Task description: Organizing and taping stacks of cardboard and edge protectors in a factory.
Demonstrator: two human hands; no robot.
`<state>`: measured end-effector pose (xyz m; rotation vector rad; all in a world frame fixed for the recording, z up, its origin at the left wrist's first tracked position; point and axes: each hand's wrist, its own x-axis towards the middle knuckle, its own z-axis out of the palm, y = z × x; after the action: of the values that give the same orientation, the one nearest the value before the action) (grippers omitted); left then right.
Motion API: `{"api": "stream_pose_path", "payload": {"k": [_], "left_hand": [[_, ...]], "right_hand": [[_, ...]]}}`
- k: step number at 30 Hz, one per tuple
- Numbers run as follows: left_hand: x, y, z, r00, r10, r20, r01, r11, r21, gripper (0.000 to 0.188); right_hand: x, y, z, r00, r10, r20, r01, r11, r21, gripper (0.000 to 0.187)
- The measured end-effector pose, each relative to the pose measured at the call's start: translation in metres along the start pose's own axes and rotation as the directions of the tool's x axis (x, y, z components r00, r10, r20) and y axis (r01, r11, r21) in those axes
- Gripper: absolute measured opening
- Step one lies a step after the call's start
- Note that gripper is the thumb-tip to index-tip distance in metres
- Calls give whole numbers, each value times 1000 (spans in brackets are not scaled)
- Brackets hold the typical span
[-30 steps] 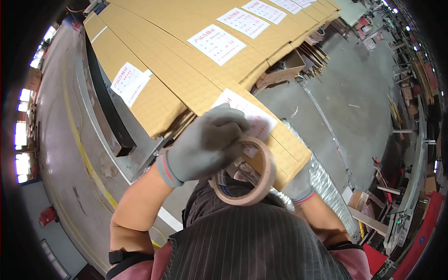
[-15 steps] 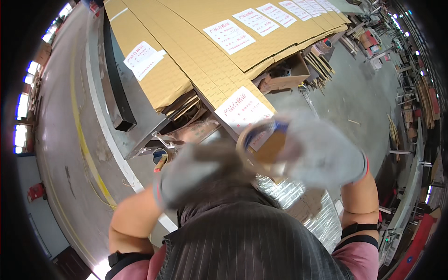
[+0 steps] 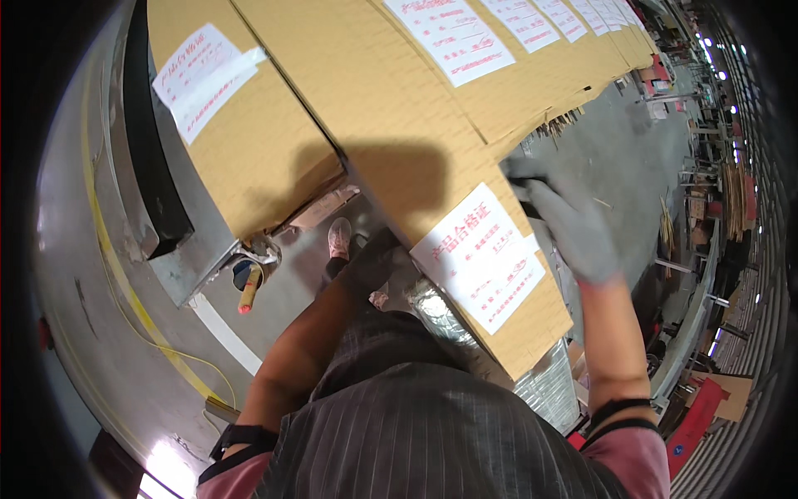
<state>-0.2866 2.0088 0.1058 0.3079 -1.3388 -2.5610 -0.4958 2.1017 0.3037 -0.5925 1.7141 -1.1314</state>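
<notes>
A long flat cardboard box (image 3: 416, 195) points toward me, a white paper label with red print (image 3: 482, 258) lying on its near end. At the box's right edge, my right hand (image 3: 573, 229) in a grey glove has its fingers bent against the side; they are blurred. On the left side, beneath the box's edge and in shade, is my left hand (image 3: 371, 264) in a dark-looking glove. Its fingers are hidden. Beside this box, to the left, lies another labelled cardboard box (image 3: 249, 141).
A tube-shaped holder (image 3: 247, 274) with a red-tipped stick hangs at the table corner on the left. A black metal beam (image 3: 154, 200) runs along the left side. Silver wrapped material (image 3: 549, 387) sits under the box's near end. More labelled boxes stretch away at the back right.
The tape roll that my right hand held is out of sight. Both hands have moved apart to the two sides of the labelled box. The boxes look larger and closer.
</notes>
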Motion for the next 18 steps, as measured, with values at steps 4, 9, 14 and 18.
{"api": "stream_pose_path", "payload": {"k": [4,9,14,18], "left_hand": [[-4,-18,1,998,-55,-40,57,997,54,35],[-61,143,-23,986,14,166,-146,550,823,20],[-2,245,91,944,-212,253,-159,379,912,31],[59,202,88,653,273,706,-749,103,654,21]], "right_hand": [[-56,-31,85,870,-396,295,352,80,-932,65],[-51,-18,75,751,-630,197,420,227,-878,69],[-49,-5,69,661,-742,112,610,444,-657,26],[-51,1,-20,948,-224,-228,224,974,-26,19]]}}
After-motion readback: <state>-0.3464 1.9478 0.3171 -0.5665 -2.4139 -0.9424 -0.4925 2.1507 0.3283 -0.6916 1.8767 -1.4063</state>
